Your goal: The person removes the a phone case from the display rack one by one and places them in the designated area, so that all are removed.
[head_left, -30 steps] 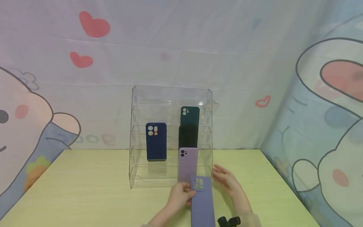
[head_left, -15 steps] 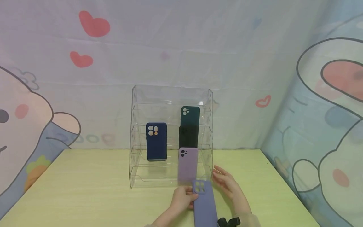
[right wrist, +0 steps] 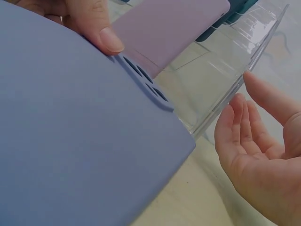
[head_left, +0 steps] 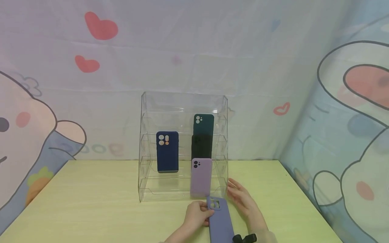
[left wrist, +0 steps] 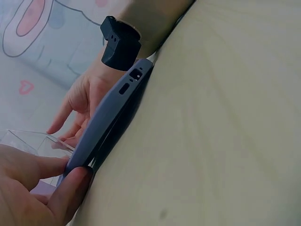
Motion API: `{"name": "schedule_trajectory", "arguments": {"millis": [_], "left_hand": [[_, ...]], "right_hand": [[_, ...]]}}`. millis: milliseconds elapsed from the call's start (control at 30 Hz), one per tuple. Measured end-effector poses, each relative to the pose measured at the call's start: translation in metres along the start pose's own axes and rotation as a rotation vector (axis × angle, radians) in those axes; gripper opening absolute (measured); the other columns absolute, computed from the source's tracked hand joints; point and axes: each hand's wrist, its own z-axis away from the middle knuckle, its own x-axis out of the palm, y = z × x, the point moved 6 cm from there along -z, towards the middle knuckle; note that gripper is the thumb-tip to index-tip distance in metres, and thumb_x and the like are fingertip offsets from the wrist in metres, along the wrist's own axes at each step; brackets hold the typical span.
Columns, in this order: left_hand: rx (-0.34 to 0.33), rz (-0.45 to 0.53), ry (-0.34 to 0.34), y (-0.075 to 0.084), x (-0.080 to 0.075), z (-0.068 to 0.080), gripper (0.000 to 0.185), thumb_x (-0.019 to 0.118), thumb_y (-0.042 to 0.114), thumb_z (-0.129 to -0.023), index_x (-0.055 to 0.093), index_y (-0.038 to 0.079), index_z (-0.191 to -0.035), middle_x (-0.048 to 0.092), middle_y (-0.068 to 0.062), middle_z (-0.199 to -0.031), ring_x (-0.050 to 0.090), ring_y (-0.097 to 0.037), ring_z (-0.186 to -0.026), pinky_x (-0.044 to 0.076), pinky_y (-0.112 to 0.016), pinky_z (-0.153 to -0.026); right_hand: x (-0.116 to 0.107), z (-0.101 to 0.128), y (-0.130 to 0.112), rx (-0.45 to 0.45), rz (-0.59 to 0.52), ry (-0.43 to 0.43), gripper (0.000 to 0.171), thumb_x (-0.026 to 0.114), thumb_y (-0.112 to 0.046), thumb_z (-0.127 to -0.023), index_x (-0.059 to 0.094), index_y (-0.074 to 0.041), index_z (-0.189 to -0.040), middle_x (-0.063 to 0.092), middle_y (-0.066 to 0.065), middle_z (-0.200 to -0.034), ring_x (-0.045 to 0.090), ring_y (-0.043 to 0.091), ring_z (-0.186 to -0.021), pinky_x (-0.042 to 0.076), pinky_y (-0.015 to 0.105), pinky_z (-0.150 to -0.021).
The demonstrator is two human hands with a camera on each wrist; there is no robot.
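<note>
A: Where was the periwinkle phone case (head_left: 221, 221)?

B: Lower centre of the frame, tilted, its upper left edge pinched between thumb and fingers of the left grip (head_left: 195, 214).

A: What could have gone wrong?

B: Held by one edge only, it could have twisted or slipped, I judged; its top might also have knocked the lilac case (head_left: 201, 177) just above. The right grip (head_left: 244, 200), fingers loosely extended, held nothing beside the clear rack (head_left: 164, 194); touching or not, I couldn't tell. A nudge could have shifted the rack.

A: Materials?

B: The periwinkle one looked matte and bendable, a hollow, round-cornered shell with a raised camera surround. The rack seemed glossy, stepped plastic. Farther up stood a smooth navy case (head_left: 167, 153). The counter (head_left: 100, 199) was pale, faintly grained.
</note>
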Motion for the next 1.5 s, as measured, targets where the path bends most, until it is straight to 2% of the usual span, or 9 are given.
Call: {"name": "schedule_trajectory", "arguments": {"millis": [167, 300, 433, 600, 900, 1133, 1500], "left_hand": [[0.000, -0.047, 0.009, 0.0006, -0.0012, 0.0015, 0.029, 0.075, 0.001, -0.080, 0.064, -0.014, -0.102, 0.070, -0.009, -0.078, 0.064, -0.010, -0.052, 0.057, -0.025, -0.048], [0.014, -0.113, 0.007, 0.0029, -0.0020, 0.0037, 0.029, 0.076, 0.003, -0.079, 0.064, -0.013, -0.100, 0.067, -0.006, -0.073, 0.059, -0.008, -0.045, 0.054, -0.023, -0.044], [0.029, -0.143, -0.011, 0.0049, -0.0010, 0.0057, 0.030, 0.076, 0.004, -0.079, 0.063, -0.013, -0.100, 0.067, -0.005, -0.069, 0.058, -0.006, -0.043, 0.053, -0.022, -0.042], [0.018, -0.170, -0.023, 0.0054, -0.0003, 0.0066, 0.037, 0.077, 0.005, -0.079, 0.061, -0.015, -0.106, 0.066, -0.003, -0.068, 0.058, -0.006, -0.043, 0.051, -0.021, -0.042], [0.002, -0.185, -0.047, 0.0056, -0.0015, 0.0056, 0.039, 0.078, 0.003, -0.078, 0.061, -0.014, -0.110, 0.066, -0.003, -0.070, 0.059, -0.006, -0.045, 0.051, -0.021, -0.044], [-0.010, -0.189, -0.066, 0.0053, -0.0017, 0.0044, 0.045, 0.079, -0.002, -0.075, 0.059, -0.015, -0.112, 0.065, -0.003, -0.072, 0.059, -0.006, -0.046, 0.053, -0.022, -0.045], [-0.020, -0.225, -0.084, 0.0068, -0.0009, 0.0054, 0.048, 0.081, 0.002, -0.075, 0.058, -0.014, -0.115, 0.066, -0.002, -0.065, 0.060, -0.007, -0.046, 0.052, -0.022, -0.047]], "right_hand": [[-0.0025, -0.0002, 0.0041, -0.027, -0.043, -0.010, 0.060, 0.048, 0.003, -0.097, 0.020, 0.007, -0.150, 0.048, 0.001, -0.128, 0.059, 0.006, -0.108, 0.049, 0.016, -0.093], [-0.0033, -0.0005, 0.0057, -0.029, -0.071, -0.022, 0.057, 0.048, 0.004, -0.098, 0.023, 0.004, -0.149, 0.051, -0.002, -0.124, 0.059, 0.006, -0.106, 0.050, 0.016, -0.092], [-0.0027, -0.0003, 0.0065, 0.000, -0.096, -0.021, 0.061, 0.045, 0.006, -0.098, 0.016, 0.005, -0.152, 0.049, 0.001, -0.127, 0.059, 0.005, -0.105, 0.049, 0.015, -0.092], [-0.0007, 0.0011, 0.0057, 0.012, -0.070, -0.034, 0.065, 0.042, 0.006, -0.098, 0.007, 0.007, -0.153, 0.039, 0.009, -0.138, 0.058, 0.003, -0.107, 0.048, 0.014, -0.093], [0.0010, 0.0017, 0.0052, 0.021, -0.078, -0.011, 0.062, 0.041, 0.007, -0.098, 0.010, 0.007, -0.152, 0.044, 0.003, -0.128, 0.057, 0.003, -0.104, 0.048, 0.014, -0.092], [0.0007, 0.0016, 0.0042, 0.024, -0.094, -0.005, 0.062, 0.041, 0.007, -0.098, 0.012, 0.006, -0.153, 0.042, 0.004, -0.131, 0.056, 0.003, -0.103, 0.048, 0.014, -0.092], [-0.0002, 0.0023, 0.0034, 0.029, -0.079, -0.012, 0.062, 0.042, 0.006, -0.099, 0.012, 0.005, -0.153, 0.043, 0.003, -0.133, 0.056, 0.004, -0.108, 0.048, 0.015, -0.094]]}}
